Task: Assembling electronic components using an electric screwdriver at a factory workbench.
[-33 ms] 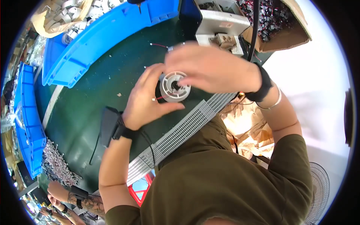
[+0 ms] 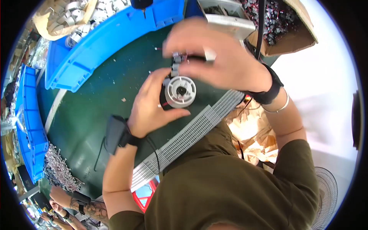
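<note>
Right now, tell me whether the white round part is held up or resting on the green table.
Held: the left hand wraps the white round part; whether it also touches the green table cannot be told.

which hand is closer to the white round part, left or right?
Left. The left hand grips the white round part from its left side, fingers wrapped around it. The right hand sits just above it, pinching small grey pieces.

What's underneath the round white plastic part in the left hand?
Under the round white plastic part, the left hand cups a dark piece over the green table; fingers hide the rest.
</note>
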A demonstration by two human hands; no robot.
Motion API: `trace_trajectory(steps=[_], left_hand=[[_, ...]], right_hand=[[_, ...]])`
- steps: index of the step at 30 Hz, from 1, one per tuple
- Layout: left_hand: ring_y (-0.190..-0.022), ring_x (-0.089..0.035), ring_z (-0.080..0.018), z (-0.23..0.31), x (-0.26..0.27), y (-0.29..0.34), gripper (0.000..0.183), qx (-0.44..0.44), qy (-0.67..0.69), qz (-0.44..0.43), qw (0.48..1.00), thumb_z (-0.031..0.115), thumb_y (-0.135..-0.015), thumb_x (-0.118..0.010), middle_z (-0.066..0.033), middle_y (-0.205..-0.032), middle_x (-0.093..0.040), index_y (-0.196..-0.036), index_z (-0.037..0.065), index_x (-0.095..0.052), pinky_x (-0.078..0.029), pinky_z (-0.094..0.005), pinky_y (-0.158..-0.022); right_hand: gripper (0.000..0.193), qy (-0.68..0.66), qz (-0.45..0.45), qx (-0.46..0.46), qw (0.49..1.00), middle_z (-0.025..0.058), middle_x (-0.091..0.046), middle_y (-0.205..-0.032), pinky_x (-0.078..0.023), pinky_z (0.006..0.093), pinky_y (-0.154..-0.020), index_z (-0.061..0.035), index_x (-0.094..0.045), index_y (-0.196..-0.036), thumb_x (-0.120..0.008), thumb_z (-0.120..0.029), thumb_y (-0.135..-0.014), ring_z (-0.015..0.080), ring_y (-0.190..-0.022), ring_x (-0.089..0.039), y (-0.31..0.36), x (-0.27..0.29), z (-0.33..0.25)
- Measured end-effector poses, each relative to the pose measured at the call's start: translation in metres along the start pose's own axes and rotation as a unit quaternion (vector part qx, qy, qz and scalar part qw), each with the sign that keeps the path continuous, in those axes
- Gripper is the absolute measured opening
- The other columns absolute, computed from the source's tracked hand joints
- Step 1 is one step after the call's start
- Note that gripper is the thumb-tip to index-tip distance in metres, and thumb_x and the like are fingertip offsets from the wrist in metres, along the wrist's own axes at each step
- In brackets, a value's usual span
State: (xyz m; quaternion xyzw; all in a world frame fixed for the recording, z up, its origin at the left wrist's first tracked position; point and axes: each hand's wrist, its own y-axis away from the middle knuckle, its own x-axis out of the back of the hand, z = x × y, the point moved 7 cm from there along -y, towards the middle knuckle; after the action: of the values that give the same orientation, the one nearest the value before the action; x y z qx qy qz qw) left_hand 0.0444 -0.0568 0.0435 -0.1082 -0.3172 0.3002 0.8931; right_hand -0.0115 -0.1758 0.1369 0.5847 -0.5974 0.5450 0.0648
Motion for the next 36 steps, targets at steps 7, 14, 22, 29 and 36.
trace_trajectory(steps=[7,14,22,29,36], left_hand=[[-0.092,-0.061,-0.0304,0.014,-0.015,0.011,0.040,-0.156,-0.105,0.034,0.982,0.014,-0.057,-0.084,-0.0145,-0.114,-0.058,-0.093,0.006,-0.068,-0.052,-0.0369,-0.074],[-0.090,-0.064,-0.0301,0.013,-0.013,0.013,0.038,-0.133,-0.113,0.046,0.984,0.014,-0.059,-0.084,-0.0154,-0.113,-0.061,-0.093,0.006,-0.069,-0.054,-0.0368,-0.073],[-0.092,-0.064,-0.0326,0.009,-0.011,0.014,0.037,-0.126,-0.127,0.038,0.983,0.009,-0.059,-0.083,-0.0211,-0.115,-0.059,-0.094,0.004,-0.069,-0.054,-0.0354,-0.074],[-0.093,-0.064,-0.0329,0.009,-0.015,0.015,0.038,-0.117,-0.135,0.023,0.984,0.008,-0.059,-0.083,-0.0220,-0.117,-0.059,-0.094,0.003,-0.068,-0.055,-0.0361,-0.074],[-0.093,-0.065,-0.0327,0.008,-0.013,0.015,0.038,-0.125,-0.145,0.020,0.981,0.009,-0.060,-0.083,-0.0217,-0.118,-0.058,-0.095,0.003,-0.068,-0.055,-0.0358,-0.074]], right_hand=[[0.040,-0.361,0.249,-0.074,0.896,0.0074,-0.060,-0.084,-0.045,0.0242,-0.060,0.0045,-0.054,-0.101,-0.075,-0.019,-0.078,0.0113,-0.074,-0.057,-0.112,0.041,0.024],[0.019,-0.496,0.202,0.001,0.844,0.0059,-0.059,-0.072,-0.045,0.0260,-0.063,0.0021,-0.061,-0.084,-0.070,-0.012,-0.075,0.0141,-0.064,-0.057,-0.083,0.078,0.004],[0.038,-0.293,0.372,-0.053,0.879,0.0069,-0.059,-0.071,-0.046,0.0258,-0.053,0.0040,-0.051,-0.108,-0.067,0.005,-0.073,0.0143,-0.056,-0.057,0.032,0.102,0.030],[0.037,-0.281,0.372,-0.043,0.883,0.0057,-0.060,-0.070,-0.046,0.0265,-0.055,0.0038,-0.052,-0.106,-0.066,0.004,-0.072,0.0139,-0.057,-0.058,0.053,0.108,0.041],[0.040,-0.232,0.372,-0.050,0.897,0.0064,-0.060,-0.068,-0.046,0.0257,-0.054,0.0043,-0.051,-0.108,-0.066,0.005,-0.071,0.0135,-0.055,-0.058,0.056,0.102,0.046]])
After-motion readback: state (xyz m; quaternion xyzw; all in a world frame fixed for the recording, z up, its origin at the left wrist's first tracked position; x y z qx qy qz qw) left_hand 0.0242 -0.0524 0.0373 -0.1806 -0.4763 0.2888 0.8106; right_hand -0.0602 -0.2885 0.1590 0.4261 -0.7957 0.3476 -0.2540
